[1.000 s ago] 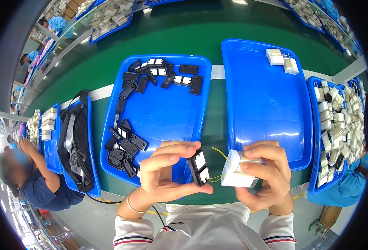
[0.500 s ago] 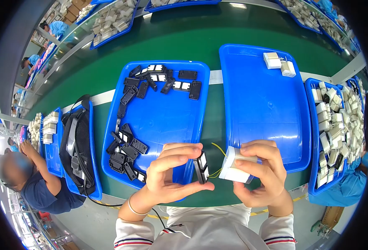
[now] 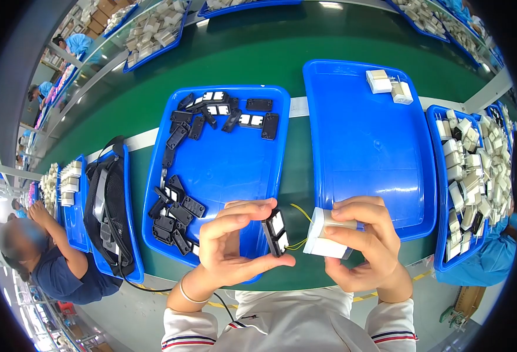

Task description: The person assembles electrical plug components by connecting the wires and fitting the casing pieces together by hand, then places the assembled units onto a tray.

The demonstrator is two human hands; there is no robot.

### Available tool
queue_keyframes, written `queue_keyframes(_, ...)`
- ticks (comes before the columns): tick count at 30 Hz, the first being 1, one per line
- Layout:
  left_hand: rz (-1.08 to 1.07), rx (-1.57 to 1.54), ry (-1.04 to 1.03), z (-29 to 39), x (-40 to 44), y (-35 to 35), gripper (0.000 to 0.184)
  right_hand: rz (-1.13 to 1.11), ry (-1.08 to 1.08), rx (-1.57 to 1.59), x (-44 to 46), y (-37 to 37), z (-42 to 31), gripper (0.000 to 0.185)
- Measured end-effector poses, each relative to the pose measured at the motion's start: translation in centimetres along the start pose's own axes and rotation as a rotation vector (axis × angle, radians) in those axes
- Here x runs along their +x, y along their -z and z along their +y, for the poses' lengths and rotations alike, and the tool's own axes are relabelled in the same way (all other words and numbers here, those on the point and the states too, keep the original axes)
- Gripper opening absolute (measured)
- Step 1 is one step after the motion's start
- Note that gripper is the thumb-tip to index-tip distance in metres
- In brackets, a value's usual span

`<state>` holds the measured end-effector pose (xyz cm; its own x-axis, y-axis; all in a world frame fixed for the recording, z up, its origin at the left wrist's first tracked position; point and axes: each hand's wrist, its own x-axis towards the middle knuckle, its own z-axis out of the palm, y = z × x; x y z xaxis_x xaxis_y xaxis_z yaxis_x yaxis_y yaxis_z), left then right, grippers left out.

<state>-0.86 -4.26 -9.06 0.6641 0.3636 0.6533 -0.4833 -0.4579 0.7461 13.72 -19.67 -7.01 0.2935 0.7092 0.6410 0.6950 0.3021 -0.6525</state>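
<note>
At lower centre our left hand (image 3: 228, 245) pinches a black plate (image 3: 274, 233), our right hand (image 3: 371, 249) a white housing (image 3: 322, 239); pulling apart could strain the yellow wires (image 3: 297, 244).

We view the scene through one head-worn camera, directed forward and down. It sits above the wearer's shirt front (image 3: 293, 325), at close range to the left hand (image 3: 220, 249) and right hand (image 3: 371, 252). Our circular field extends across the green bench (image 3: 258, 53), with wide-angle curvature.
</note>
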Motion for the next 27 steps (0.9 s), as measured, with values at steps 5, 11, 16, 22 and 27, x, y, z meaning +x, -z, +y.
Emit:
queue_keyframes(5, -0.037, 0.021, 0.023, 0.04, -0.07, -0.02, 0.08, 0.023, 0.031, -0.026, 0.02, -0.17, -0.03, 0.048)
queue_keyframes(11, -0.003, -0.099, 0.058, -0.22, -0.15, -0.26, 0.08, 0.074, 0.155, -0.041, -0.16, -0.51, -0.16, 0.037)
queue_keyframes(16, -0.032, -0.21, 0.116, 0.08, -0.25, -0.29, 0.078, 0.054, 0.15, -0.029, -0.22, -0.5, -0.17, 0.033)
queue_keyframes(22, -0.054, -0.271, 0.121, 0.23, -0.1, -0.24, 0.076, 0.051, 0.165, -0.008, -0.22, -0.54, -0.05, 0.031)
queue_keyframes(27, -0.051, -0.276, 0.126, 0.28, -0.06, -0.28, 0.075, 0.065, 0.168, 0.012, -0.25, -0.53, -0.1, 0.03)
